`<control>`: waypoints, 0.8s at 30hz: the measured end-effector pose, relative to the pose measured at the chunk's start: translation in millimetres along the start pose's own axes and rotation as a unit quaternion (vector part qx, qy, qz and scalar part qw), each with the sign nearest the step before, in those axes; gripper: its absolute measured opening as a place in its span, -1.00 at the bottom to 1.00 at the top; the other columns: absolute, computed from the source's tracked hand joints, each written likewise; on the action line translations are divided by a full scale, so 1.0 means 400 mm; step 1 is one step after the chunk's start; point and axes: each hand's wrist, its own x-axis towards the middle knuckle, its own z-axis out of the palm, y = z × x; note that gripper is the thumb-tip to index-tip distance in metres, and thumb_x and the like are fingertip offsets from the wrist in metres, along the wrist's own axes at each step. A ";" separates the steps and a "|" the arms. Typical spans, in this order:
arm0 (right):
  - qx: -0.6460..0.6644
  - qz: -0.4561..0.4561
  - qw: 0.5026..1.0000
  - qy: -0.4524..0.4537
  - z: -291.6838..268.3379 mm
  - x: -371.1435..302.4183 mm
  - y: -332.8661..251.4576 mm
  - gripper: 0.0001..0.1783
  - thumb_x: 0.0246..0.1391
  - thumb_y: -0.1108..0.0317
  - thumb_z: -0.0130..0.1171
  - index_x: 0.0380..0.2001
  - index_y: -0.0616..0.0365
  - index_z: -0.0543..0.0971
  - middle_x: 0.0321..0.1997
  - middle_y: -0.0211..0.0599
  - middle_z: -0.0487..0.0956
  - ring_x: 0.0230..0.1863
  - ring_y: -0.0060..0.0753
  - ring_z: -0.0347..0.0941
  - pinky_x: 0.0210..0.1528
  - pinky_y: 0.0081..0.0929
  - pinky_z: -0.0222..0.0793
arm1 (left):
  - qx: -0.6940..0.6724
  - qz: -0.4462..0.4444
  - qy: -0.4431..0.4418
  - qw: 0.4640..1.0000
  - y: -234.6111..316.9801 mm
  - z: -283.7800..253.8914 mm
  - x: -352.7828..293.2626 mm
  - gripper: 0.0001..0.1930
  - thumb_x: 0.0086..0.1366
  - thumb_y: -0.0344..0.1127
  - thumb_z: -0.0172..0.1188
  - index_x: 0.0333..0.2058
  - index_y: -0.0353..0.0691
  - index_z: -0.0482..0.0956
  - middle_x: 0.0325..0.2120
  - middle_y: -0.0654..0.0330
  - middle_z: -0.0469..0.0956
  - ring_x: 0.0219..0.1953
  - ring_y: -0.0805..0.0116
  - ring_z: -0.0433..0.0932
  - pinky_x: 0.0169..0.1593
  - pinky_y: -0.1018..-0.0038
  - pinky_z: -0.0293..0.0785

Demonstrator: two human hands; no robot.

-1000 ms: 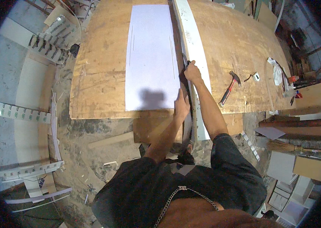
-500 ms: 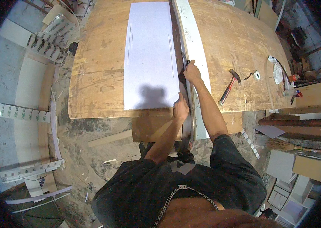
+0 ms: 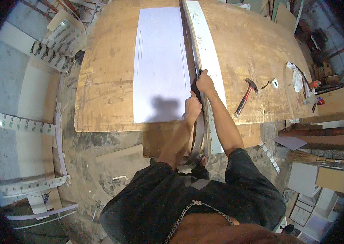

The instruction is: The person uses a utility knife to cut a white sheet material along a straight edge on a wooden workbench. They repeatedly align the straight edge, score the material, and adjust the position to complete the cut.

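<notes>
A long white panel (image 3: 157, 61) with thin slots near its sides lies on the wooden worktable (image 3: 102, 81). Along its right edge runs a dark narrow strip (image 3: 186, 38), beside a white-topped long board (image 3: 206, 49). My left hand (image 3: 193, 107) is closed at the panel's near right edge, thumb forward; what its fingers grip is mostly hidden. Just ahead and to the right, my right hand (image 3: 205, 84) is closed around something dark beside the board. That object's kind cannot be made out. The strip's near end hangs past the table edge, between my forearms.
To the right on the table lie a claw hammer (image 3: 246, 97) with a red and black handle, a tape measure (image 3: 274, 83) and a crumpled white bag (image 3: 297, 79). White drawer-like boxes (image 3: 310, 207) and a broom (image 3: 310, 155) stand at the right. Offcuts litter the floor.
My left hand has moved forward along the panel edge, closer to my right hand. My right hand has shifted slightly nearer to me. The whole view has tilted a little.
</notes>
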 end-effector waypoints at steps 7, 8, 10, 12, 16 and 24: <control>-0.019 0.003 1.000 -0.007 -0.009 0.010 -0.034 -0.50 0.00 0.38 0.13 -0.06 0.47 0.25 -0.22 0.40 0.58 -0.13 0.29 0.58 -0.03 -0.03 0.52 | -0.026 -0.027 -0.039 0.999 -0.017 -0.015 0.075 -0.33 0.21 -0.47 0.05 0.25 -0.61 0.05 -0.40 -0.32 0.59 -0.32 -0.28 0.61 -0.17 -0.02 0.54; -0.020 -0.007 1.000 -0.007 -0.013 0.011 -0.055 -0.51 -0.01 0.39 0.13 -0.07 0.47 0.26 -0.22 0.39 0.58 -0.13 0.28 0.59 -0.04 -0.03 0.52 | -0.027 -0.038 -0.033 0.998 -0.020 -0.023 0.073 -0.33 0.23 -0.45 0.05 0.27 -0.57 0.05 -0.39 -0.32 0.59 -0.31 -0.29 0.60 -0.17 -0.03 0.54; -0.027 -0.009 1.000 -0.006 -0.015 0.013 -0.051 -0.51 -0.02 0.39 0.14 -0.08 0.47 0.26 -0.22 0.38 0.58 -0.14 0.27 0.59 -0.04 -0.03 0.52 | -0.063 -0.039 -0.016 0.997 0.005 -0.037 0.036 -0.33 0.27 -0.42 0.05 0.29 -0.52 0.03 -0.36 -0.33 0.59 -0.30 -0.32 0.59 -0.17 -0.05 0.52; -0.038 0.004 0.999 -0.003 -0.013 0.012 -0.015 -0.52 -0.01 0.40 0.15 -0.09 0.46 0.25 -0.22 0.36 0.59 -0.13 0.26 0.59 -0.03 -0.04 0.52 | -0.134 -0.017 0.015 0.991 0.055 -0.051 -0.045 -0.34 0.31 -0.38 0.04 0.31 -0.48 0.01 -0.32 -0.35 0.58 -0.30 -0.35 0.57 -0.17 -0.06 0.51; -0.039 0.000 0.999 -0.005 -0.009 0.014 -0.023 -0.49 0.00 0.38 0.17 -0.07 0.45 0.23 -0.21 0.36 0.58 -0.12 0.26 0.59 -0.03 -0.04 0.52 | -0.170 0.018 0.054 0.984 0.032 -0.022 -0.182 -0.37 0.34 -0.37 0.02 0.29 -0.52 0.03 -0.30 -0.39 0.55 -0.30 -0.39 0.55 -0.19 -0.06 0.50; 0.011 0.011 1.000 0.015 0.000 0.009 -0.010 -0.49 -0.02 0.45 0.11 -0.05 0.50 0.20 -0.26 0.46 0.56 -0.16 0.36 0.56 -0.06 0.06 0.50 | -0.152 -0.001 0.044 0.987 0.006 -0.001 -0.137 -0.42 0.35 -0.42 -0.03 0.28 -0.52 0.08 -0.30 -0.43 0.53 -0.26 -0.33 0.58 -0.19 0.01 0.50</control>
